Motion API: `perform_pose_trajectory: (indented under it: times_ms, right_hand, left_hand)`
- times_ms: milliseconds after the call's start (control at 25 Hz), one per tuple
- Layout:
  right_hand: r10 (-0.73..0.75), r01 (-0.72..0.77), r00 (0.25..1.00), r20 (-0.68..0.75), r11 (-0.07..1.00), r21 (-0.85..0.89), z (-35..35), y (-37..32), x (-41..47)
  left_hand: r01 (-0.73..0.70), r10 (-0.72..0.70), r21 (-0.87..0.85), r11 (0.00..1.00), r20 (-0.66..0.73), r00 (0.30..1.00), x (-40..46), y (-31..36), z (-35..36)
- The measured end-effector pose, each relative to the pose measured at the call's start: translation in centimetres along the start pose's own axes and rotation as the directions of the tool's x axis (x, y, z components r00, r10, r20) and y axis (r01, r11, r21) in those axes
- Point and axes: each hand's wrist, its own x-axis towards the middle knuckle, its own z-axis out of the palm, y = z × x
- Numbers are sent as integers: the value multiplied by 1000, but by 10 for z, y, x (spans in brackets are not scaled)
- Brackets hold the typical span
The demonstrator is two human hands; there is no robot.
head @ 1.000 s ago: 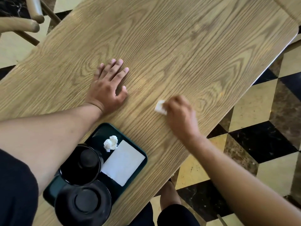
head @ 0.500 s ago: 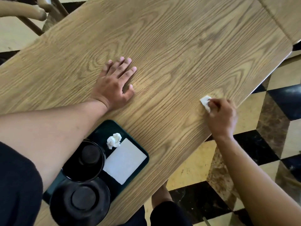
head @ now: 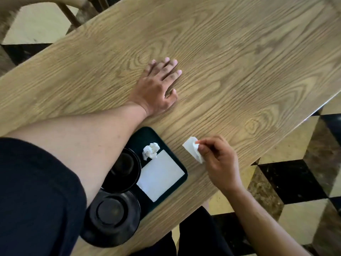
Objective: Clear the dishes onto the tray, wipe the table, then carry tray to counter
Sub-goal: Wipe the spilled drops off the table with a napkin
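right hand (head: 219, 163) pinches a folded white tissue (head: 193, 149) between thumb and fingertips, just right of the dark tray (head: 181, 168). tissue's long axis runs diagonally, its free corner toward the far left. left hand (head: 156, 89) lies flat, fingers spread, on the table (head: 239, 61), holding nothing.

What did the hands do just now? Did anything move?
The right hand swept its white tissue out to the table's right edge, then back beside the tray, gripping it throughout. The left hand stayed flat on the table; the tray's dishes stayed put.
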Motion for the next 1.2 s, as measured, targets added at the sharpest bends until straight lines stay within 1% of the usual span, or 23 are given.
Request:
perform_pose_trajectory:
  times_ms: [40, 120, 240, 360, 440, 520, 600, 680, 760, 880, 960, 1040, 1200]
  right_hand:
    - [-4, 2, 1000, 24, 998, 69, 0, -10, 15]
    - [-36, 13, 991, 127, 985, 172, 5, -25, 42]
    - [-47, -23, 962, 267, 967, 253, 18, -34, 63]
    - [-7, -108, 940, 340, 941, 319, 20, -32, 70]
    - [36, -170, 929, 367, 925, 340, 17, -28, 72]
    - [39, -177, 915, 402, 933, 312, 16, -27, 75]
    - [13, -140, 899, 437, 956, 259, 14, -31, 79]
    - [0, -122, 882, 471, 966, 229, 13, -39, 84]
    - [13, -134, 869, 495, 969, 209, 12, -45, 89]
    - [42, -134, 850, 526, 981, 138, 20, -56, 93]
    - [22, -75, 837, 546, 994, 75, 29, -65, 93]
    - [-22, 8, 817, 576, 1000, 26, 41, -73, 92]
    - [-108, 121, 767, 632, 992, 22, 67, -83, 92]
  left_hand:
    - [0, 0, -1, 1000, 3, 1000, -1, 1, -1]
    - [-6, 6, -1, 1000, 19, 1000, 0, 3, -3]
    - [10, -10, 4, 1000, 45, 999, -2, 2, -7]
    - [14, -12, -60, 998, 37, 999, -5, 0, -8]
    - [44, -42, -147, 988, 20, 999, -5, 2, -8]
    - [108, -107, -228, 968, 17, 994, -3, 2, -15]
    - [170, -166, -243, 955, 38, 985, -5, -4, -30]
    - [239, -232, -188, 953, 55, 971, -19, -18, -49]
    - [307, -305, -119, 944, 37, 952, -44, -41, -67]
    - [477, -476, -9, 879, 34, 879, -100, -73, -88]
    - [576, -578, 46, 816, 38, 815, -143, -86, -98]
    - [612, -615, 69, 787, 26, 788, -180, -90, -102]
    - [598, -602, 105, 794, 3, 798, -206, -86, -94]
